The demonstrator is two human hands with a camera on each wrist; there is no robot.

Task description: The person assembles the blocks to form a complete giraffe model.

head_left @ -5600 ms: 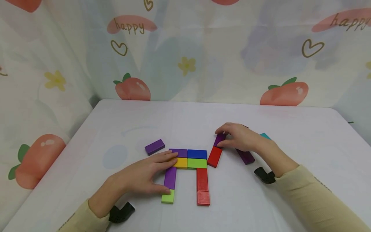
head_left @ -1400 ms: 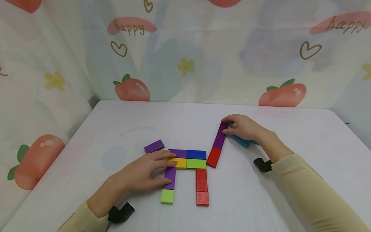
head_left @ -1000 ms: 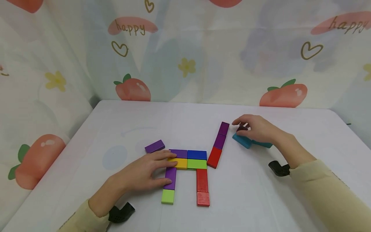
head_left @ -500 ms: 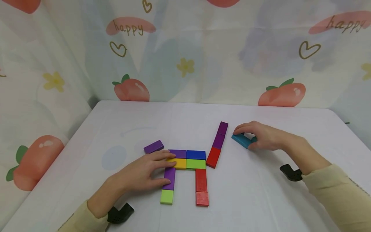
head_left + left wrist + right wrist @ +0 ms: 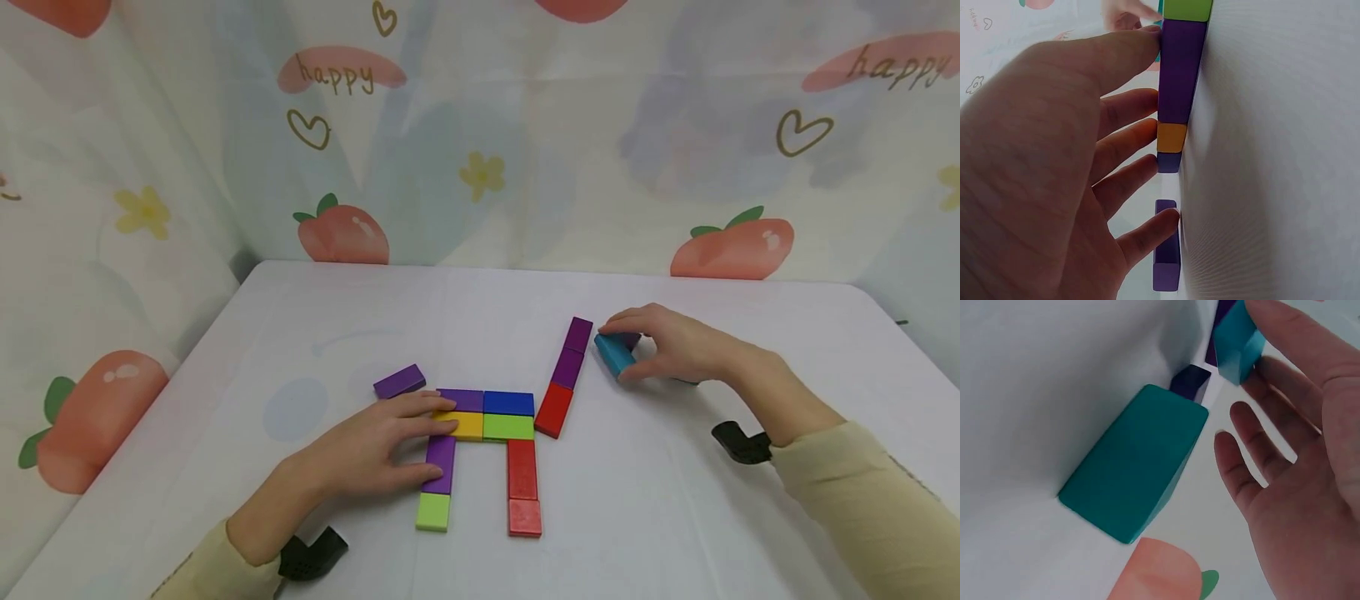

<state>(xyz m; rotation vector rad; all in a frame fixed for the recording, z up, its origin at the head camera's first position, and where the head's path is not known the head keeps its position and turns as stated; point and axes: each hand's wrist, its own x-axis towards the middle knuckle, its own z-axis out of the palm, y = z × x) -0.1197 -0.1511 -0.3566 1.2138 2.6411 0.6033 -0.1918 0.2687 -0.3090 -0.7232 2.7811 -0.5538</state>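
Thumb and fingers of my right hand (image 5: 678,342) pinch a teal block (image 5: 613,356), which tilts beside the slanting row. A second teal block (image 5: 1135,462) lies below that hand in the right wrist view, with a small dark purple block (image 5: 1190,381) past its end. My left hand (image 5: 367,446) rests at the left of the layout, fingers extended: fingertips on the yellow block (image 5: 470,427) and the purple block (image 5: 461,400) above it, thumb on the purple leg block (image 5: 442,454). From the layout's right corner a red block (image 5: 553,410) and two purple blocks (image 5: 567,368) slant away.
A blue block (image 5: 508,403) and a green block (image 5: 508,427) form the layout's right half. Two red blocks (image 5: 522,469) make the right leg; a lime block (image 5: 432,512) ends the left one. One loose purple block (image 5: 400,381) lies behind my left hand. Printed cloth (image 5: 540,167) hangs behind the table.
My right hand set a second purple block at the slanting row's far end, let go, moved right and took hold of the teal block, which has turned. My left hand stays almost still.
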